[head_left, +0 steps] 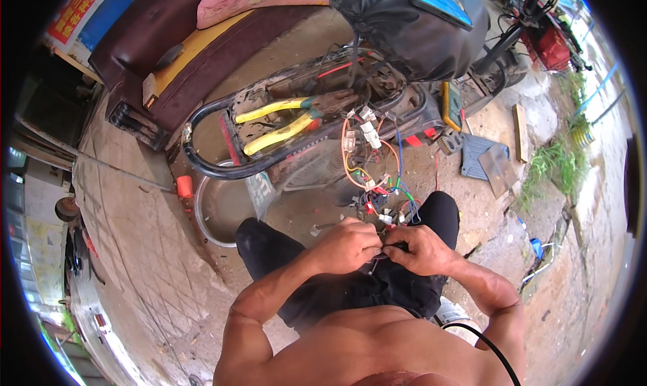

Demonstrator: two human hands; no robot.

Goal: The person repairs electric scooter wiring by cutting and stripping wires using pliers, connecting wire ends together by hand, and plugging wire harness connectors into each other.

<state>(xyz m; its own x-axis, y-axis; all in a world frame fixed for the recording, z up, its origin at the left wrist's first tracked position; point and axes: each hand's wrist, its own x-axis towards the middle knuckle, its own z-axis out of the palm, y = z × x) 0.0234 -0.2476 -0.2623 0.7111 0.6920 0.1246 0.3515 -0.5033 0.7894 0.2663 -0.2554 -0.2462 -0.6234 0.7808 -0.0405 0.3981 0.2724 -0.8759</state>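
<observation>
My left hand (349, 246) and my right hand (419, 250) meet above my lap, fingers pinched together. Between the fingertips is a thin dark wire, mostly hidden by them. Just beyond the hands hangs a wiring harness (399, 158) of orange, blue and green wires with several white connectors (370, 135). The harness comes out of the stripped frame (202, 164) of an electric scooter. Across that frame lie pliers (278, 142) with yellow handles, jaws pointing right.
Left of my knees stands a round metal basin (200, 214), with an orange cup (184, 186) beside it. A yellow multimeter (452, 106) rests at the scooter's right. Beyond are a maroon sofa (222, 59), a black scooter seat (404, 39), a grey plastic panel (476, 158) and a wooden strip (519, 133).
</observation>
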